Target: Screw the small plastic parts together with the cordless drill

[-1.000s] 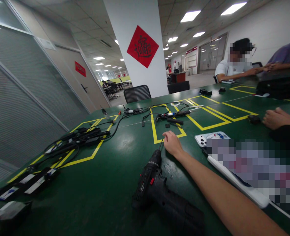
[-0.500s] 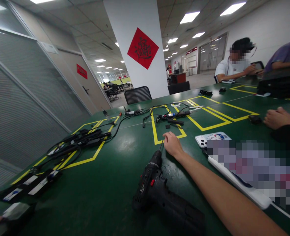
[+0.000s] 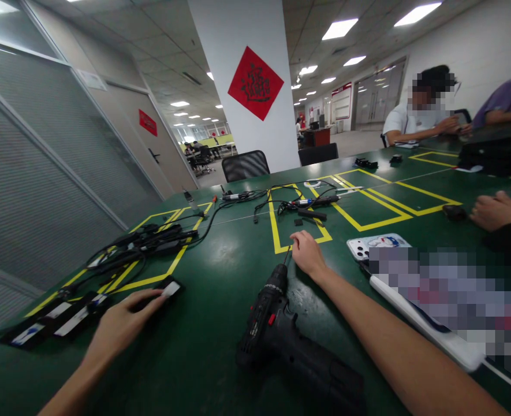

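Note:
My left hand [image 3: 123,325] reaches forward over the green table [image 3: 220,300], its fingers lying on a small flat black part with a white label [image 3: 165,289]. My right hand [image 3: 307,253] rests on the table beyond the black cordless drill [image 3: 281,341], fingers curled beside the drill's bit [image 3: 287,256]. Whether the fingers pinch the bit is hidden. The drill lies on its side between my two arms.
Flat black labelled parts [image 3: 60,320] lie at the left edge. Black cables and adapters [image 3: 146,242] fill yellow-taped squares; soldering tools [image 3: 311,202] lie farther back. A phone [image 3: 374,245] and white power strip [image 3: 424,329] sit right. Another person's hand [image 3: 495,211] rests at right; two people sit at the far end.
My left hand has come up from the bottom left corner and now lies on a black labelled part on the table. My right hand and the drill have stayed put.

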`<action>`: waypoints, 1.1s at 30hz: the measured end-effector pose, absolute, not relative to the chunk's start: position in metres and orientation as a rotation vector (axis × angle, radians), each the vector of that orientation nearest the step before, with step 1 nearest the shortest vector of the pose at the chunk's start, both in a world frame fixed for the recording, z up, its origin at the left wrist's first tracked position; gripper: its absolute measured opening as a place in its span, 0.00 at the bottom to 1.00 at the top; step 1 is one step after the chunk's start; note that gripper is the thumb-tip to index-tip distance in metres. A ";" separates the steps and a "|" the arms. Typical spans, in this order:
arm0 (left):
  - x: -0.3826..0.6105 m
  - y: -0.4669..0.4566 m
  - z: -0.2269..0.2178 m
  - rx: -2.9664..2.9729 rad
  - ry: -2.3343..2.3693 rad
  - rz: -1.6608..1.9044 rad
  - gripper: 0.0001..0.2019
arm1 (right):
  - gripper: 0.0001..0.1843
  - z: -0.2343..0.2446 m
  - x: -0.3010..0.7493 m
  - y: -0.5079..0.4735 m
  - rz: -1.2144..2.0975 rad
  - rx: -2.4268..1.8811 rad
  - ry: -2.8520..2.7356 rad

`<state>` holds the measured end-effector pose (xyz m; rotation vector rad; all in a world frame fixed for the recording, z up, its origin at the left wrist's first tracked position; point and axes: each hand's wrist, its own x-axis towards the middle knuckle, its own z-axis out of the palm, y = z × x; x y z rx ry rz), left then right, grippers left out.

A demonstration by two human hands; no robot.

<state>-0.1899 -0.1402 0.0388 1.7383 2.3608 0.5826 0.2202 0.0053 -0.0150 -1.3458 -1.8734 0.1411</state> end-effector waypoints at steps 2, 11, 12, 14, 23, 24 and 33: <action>-0.160 -0.106 0.033 1.825 2.236 0.620 0.23 | 0.12 -0.013 0.220 0.003 0.136 -1.334 -1.870; -0.007 -0.014 0.025 2.183 1.431 0.795 0.18 | 0.11 0.003 0.211 -0.010 0.110 -1.230 -1.916; 0.001 -0.010 0.022 2.193 1.380 0.818 0.17 | 0.11 0.004 0.209 -0.011 0.112 -1.212 -1.935; 0.011 -0.007 0.016 2.197 1.311 0.858 0.16 | 0.11 0.007 0.204 -0.013 0.126 -1.167 -1.987; 0.010 -0.007 0.010 2.208 1.236 0.941 0.14 | 0.11 0.018 0.187 -0.016 0.167 -0.995 -2.285; 0.010 -0.006 0.009 2.211 1.230 0.945 0.14 | 0.11 0.019 0.187 -0.016 0.162 -1.002 -2.297; 0.010 -0.004 0.003 2.236 1.164 0.995 0.13 | 0.11 0.019 0.184 -0.014 0.127 -1.070 -2.331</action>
